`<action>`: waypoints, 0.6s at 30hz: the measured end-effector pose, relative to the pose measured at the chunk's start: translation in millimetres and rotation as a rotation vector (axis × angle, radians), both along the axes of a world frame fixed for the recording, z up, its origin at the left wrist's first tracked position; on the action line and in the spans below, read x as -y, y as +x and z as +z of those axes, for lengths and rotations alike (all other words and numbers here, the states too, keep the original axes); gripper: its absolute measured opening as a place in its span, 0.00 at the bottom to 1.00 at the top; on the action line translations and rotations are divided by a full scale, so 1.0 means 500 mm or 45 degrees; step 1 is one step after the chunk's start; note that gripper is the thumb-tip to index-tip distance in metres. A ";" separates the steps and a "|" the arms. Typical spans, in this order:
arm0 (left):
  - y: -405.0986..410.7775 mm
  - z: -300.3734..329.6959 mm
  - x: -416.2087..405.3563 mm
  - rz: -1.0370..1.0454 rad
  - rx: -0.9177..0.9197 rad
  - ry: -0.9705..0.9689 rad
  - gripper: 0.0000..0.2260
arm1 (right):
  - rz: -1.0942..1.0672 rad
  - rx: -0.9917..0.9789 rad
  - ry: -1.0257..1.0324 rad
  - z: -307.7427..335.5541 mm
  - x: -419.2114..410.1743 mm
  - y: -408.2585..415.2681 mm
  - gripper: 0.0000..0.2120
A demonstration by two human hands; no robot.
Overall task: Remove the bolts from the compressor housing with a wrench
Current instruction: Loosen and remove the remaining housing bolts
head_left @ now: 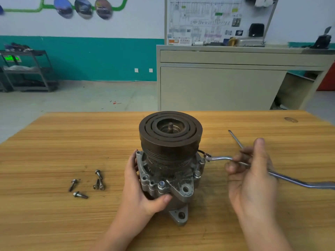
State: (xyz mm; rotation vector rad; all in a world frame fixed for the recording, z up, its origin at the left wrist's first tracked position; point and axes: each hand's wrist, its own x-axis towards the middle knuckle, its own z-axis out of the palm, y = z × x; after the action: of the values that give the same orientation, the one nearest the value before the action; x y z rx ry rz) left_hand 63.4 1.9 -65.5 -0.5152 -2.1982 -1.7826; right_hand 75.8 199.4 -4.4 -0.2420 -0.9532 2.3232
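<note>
Five bolts (87, 183) lie loose on the worktop (54, 223). Left hand (143, 189) grips the upright housing (170, 178); right hand (250, 171) pinches the wrench (221, 158) on a right-side bolt. Next: turn it loose.

The long chrome steel wrench (220, 158) is running off the right picture edge, its far end blurring. The right hand (252, 171) is covering its mid-shank. The left hand (143, 185) is hiding the grey cast-aluminium compressor housing's (172, 178) left flank. The bolt under the wrench head is not showing.
</note>
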 end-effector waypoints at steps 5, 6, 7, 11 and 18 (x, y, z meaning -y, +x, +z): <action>0.004 0.003 0.000 0.002 0.010 0.007 0.52 | -0.137 -0.067 0.328 -0.001 0.042 0.040 0.08; 0.005 0.004 0.000 -0.006 0.009 0.016 0.53 | -0.183 -0.068 0.426 0.001 0.048 0.047 0.08; 0.007 0.005 0.001 -0.012 0.009 0.022 0.53 | -0.233 -0.068 0.538 0.003 0.056 0.054 0.08; 0.010 0.007 0.000 0.005 0.002 0.001 0.52 | -0.376 -0.029 0.876 -0.002 0.084 0.068 0.07; 0.006 0.002 0.003 0.020 0.006 -0.034 0.55 | 0.058 0.086 0.349 0.013 0.001 -0.016 0.17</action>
State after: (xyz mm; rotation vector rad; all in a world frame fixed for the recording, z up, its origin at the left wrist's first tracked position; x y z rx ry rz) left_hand 66.5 0.5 -64.7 -0.4987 -2.2259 -1.7511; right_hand 68.0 199.0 2.3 -0.1883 -1.3084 2.2045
